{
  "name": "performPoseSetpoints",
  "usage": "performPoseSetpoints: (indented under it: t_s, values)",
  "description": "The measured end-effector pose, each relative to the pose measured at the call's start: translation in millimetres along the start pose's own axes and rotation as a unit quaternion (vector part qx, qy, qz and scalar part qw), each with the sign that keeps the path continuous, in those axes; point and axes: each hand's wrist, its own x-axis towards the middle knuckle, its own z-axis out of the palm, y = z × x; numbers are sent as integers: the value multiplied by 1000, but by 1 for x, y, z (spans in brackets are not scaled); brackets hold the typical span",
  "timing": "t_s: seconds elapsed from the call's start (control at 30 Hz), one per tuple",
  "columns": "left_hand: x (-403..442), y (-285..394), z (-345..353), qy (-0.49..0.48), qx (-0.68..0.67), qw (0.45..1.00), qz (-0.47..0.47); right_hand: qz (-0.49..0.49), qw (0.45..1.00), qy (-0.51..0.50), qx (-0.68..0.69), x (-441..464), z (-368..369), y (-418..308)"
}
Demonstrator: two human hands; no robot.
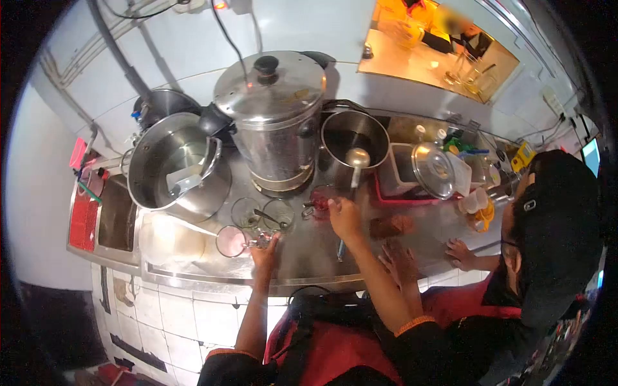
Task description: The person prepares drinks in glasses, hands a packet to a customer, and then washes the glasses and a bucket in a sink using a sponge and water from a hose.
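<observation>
My left hand is closed at the shiny handle side of a glass mug of pink drink. Behind it stand two clear glasses, with a spoon leaning in them. My right hand wraps round the long handle of a ladle, whose bowl is over the near rim of a steel pot of dark liquid. Close to the right fingertips is a glass mug of red drink. The fingers partly hide the ladle's handle.
A large lidded steel urn stands at the back, with a big open pot to its left. A sink is at far left. At right, a co-worker rests hands on the counter near a red tray.
</observation>
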Motion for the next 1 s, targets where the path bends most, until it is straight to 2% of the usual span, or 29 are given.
performPoseSetpoints:
  t_s: [0.03, 0.07, 0.1, 0.17, 0.2, 0.23, 0.3, 0.33, 0.37, 0.43, 0.47, 0.5, 0.57, 0.6, 0.63, 0.7, 0.8, 0.9, 1.0]
  values:
    - [-4, 6, -3, -17, 19, 1000, 9, -8, 1000, -6, 3, -6, -4, -12]
    - [-6, 7, -9, -34, 104, 994, -29, -76, 996, 40, 1, -13, -8, -23]
    - [-8, 4, -14, -24, 103, 994, -29, -143, 986, 86, 0, -16, -9, -29]
    - [-17, -2, -21, -15, 179, 969, 167, -183, 981, 50, -31, -14, -6, -34]
    - [-29, 5, -30, -12, 247, 966, 72, -216, 974, 20, -66, -12, -6, -36]
    - [-41, 19, -36, -7, 246, 966, 73, -220, 973, 19, -64, -7, -2, -33]
    - [-63, 51, -45, 6, 326, 939, 112, -272, 961, -57, 13, 7, 9, -26]
    - [-69, 66, -49, 22, 251, 967, 35, -275, 959, -61, 16, 11, 8, -27]
    - [-74, 83, -52, 59, 223, 971, 60, -276, 958, -83, 0, 15, 7, -29]
    - [-67, 94, -67, 89, 285, 932, 204, -283, 953, -108, -13, 17, -1, -42]
    - [-61, 102, -73, 84, 327, 904, 262, -281, 957, -65, -39, 15, -9, -52]
    - [-55, 114, -73, 93, 328, 903, 261, -279, 958, -23, -64, 13, -20, -67]
    - [-40, 134, -73, 21, 391, 846, 362, -275, 958, 19, -73, 7, -43, -99]
    - [-36, 137, -72, -15, 396, 844, 361, -298, 951, 45, -72, 5, -53, -117]
    - [-29, 132, -75, -8, 397, 844, 360, -305, 949, 42, -69, -2, -67, -140]
    - [-14, 119, -83, -58, 417, 832, 362, -326, 941, 56, 74, -15, -82, -180]
    - [-6, 132, -88, 5, 387, 856, 343, -340, 917, 11, 211, -23, -54, -201]
    - [-5, 147, -92, 28, 354, 873, 334, -337, 918, -94, 186, -20, 6, -193]
    - [-1, 143, -95, -22, 312, 900, 302, -339, 918, -155, 140, -10, 67, -163]
